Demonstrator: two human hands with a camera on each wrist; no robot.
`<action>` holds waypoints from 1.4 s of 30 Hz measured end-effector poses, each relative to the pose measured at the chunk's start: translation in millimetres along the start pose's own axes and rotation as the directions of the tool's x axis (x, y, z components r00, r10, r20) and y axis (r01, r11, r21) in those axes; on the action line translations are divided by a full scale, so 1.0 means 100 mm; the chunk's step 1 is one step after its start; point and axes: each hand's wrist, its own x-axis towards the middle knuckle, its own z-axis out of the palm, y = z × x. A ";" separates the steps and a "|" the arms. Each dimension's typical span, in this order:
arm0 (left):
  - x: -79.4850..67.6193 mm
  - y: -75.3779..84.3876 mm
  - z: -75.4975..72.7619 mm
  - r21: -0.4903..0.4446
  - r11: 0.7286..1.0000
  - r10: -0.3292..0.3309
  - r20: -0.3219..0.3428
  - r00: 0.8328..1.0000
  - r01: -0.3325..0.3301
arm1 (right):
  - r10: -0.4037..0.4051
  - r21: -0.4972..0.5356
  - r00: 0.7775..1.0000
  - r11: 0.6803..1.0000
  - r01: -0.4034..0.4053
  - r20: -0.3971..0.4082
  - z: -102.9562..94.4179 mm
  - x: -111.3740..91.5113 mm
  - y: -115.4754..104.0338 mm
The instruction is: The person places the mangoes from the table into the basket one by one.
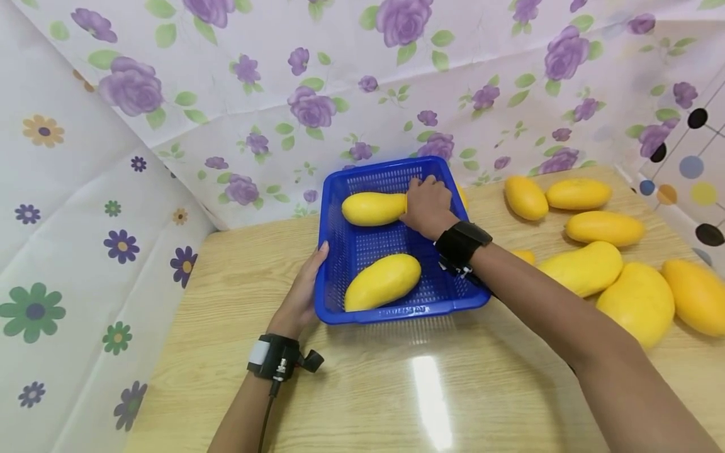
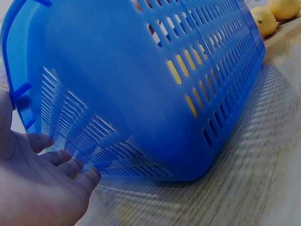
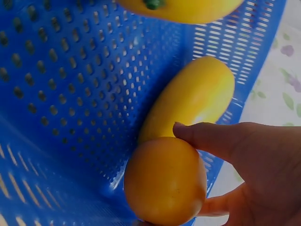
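A blue plastic basket (image 1: 391, 316) with slotted walls stands on the table. Inside lie two yellow mangoes, one along the back (image 1: 372, 209) and one near the front (image 1: 382, 282). My right hand (image 1: 428, 204) reaches into the back right corner and grips a deeper yellow mango (image 3: 164, 181), thumb on top and fingers underneath. That mango touches the end of the back one; in the head view the hand covers it. At the basket's left side, my left hand (image 1: 303, 292) holds the rim, its thumb at the edge and its fingers (image 2: 70, 167) against the outer wall.
Several more mangoes (image 1: 605, 228) lie on the wooden table (image 1: 238, 302) to the right, some partly behind my right forearm. Another mango (image 1: 463, 197) shows just past the basket's right rim. Flowered sheets (image 1: 306, 107) cover the walls behind and at both sides.
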 end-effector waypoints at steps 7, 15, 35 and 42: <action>0.00 0.00 -0.01 -0.009 1.000 -0.003 0.003 1.000 0.003 | 0.004 -0.143 1.000 0.990 -0.005 -0.005 0.04 0.01 -0.06; 0.01 0.01 0.01 -0.026 0.999 0.020 0.024 1.000 -0.019 | 0.024 -0.263 0.999 0.964 -0.032 -0.034 0.08 0.04 -0.09; 0.03 -0.03 0.05 -0.033 0.999 0.013 0.048 0.999 -0.011 | -0.014 -0.275 0.998 0.961 -0.003 -0.061 0.05 -0.06 0.00; 0.00 -0.02 0.06 -0.034 0.999 -0.010 0.030 1.000 0.011 | -0.060 -0.171 0.996 0.984 0.047 -0.072 -0.07 -0.20 0.05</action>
